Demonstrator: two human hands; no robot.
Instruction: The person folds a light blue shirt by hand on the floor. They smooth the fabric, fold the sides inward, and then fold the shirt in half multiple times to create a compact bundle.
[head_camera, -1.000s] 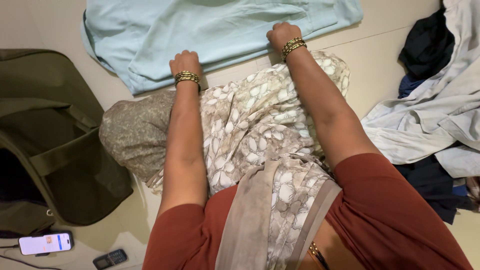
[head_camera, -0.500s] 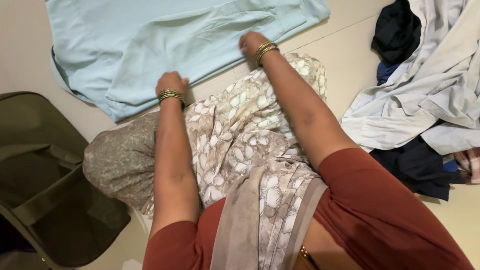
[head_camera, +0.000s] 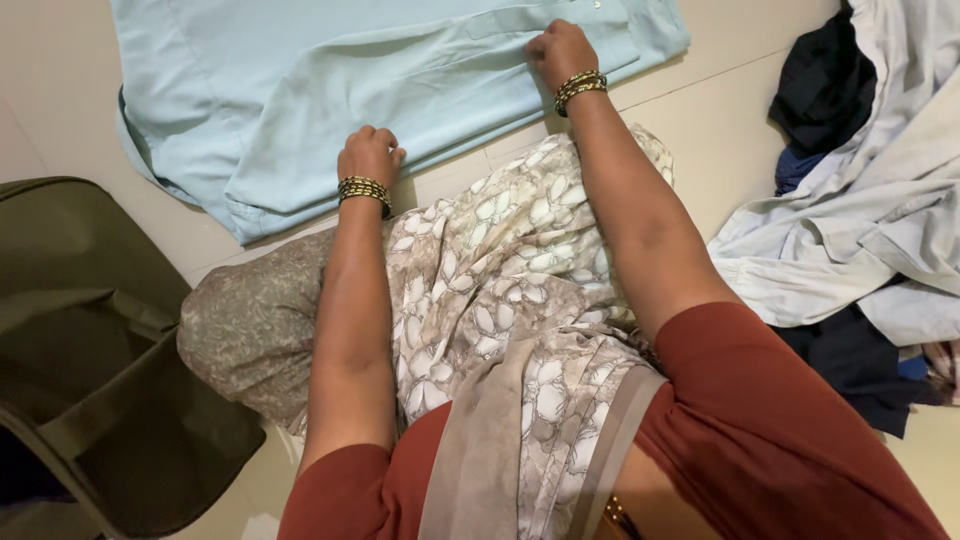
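Observation:
A light blue shirt lies spread flat on the pale floor in front of me. My left hand grips its near edge, fingers curled over the fabric. Further right, my right hand is closed on a folded part of the same shirt near a buttoned strip. Both wrists carry gold bangles. My lap, draped in beige cloth with a white leaf print, fills the middle of the view.
An olive green bag stands open at the left. A heap of clothes, pale grey, navy and black, lies at the right. Bare cream floor shows between the shirt and the heap.
My right hand has moved up and further onto the shirt, taking a fold of it. My left hand has shifted slightly right along the near edge. The view has drifted.

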